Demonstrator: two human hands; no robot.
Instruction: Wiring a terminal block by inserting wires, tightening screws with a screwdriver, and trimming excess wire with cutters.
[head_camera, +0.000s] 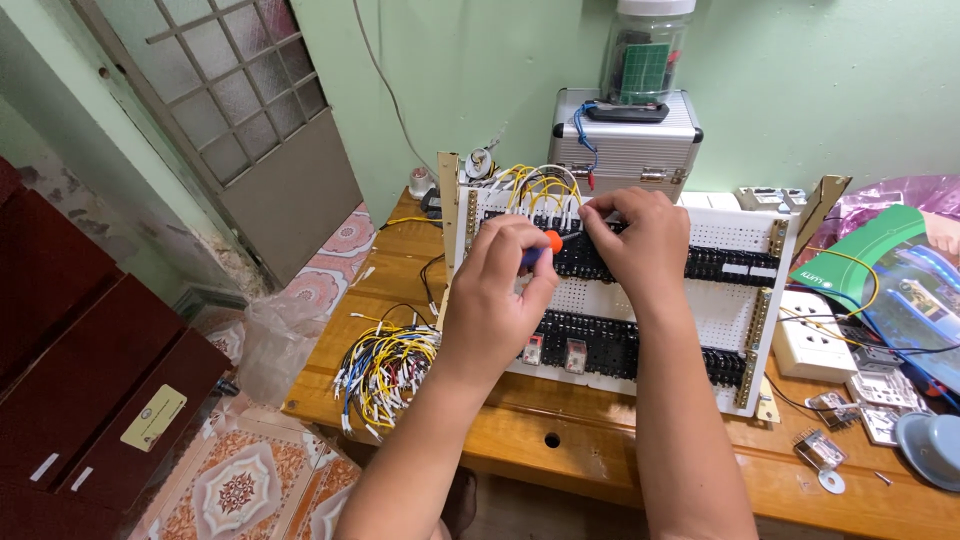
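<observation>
Green walls stand behind a wooden table (600, 440). On it leans a white board (700, 300), tilted up so it faces the person. Left hand (497, 290) squeezes a screwdriver (545, 245), its tip toward the black blocks (640, 262). Beside it, right hand (635, 240) pinches yellow wires (545, 190), steadying them. More wires (385, 370) lie below the grip.

A wooden table (560, 440) bears a wiring panel (720, 310) and loose wires (385, 370).
</observation>
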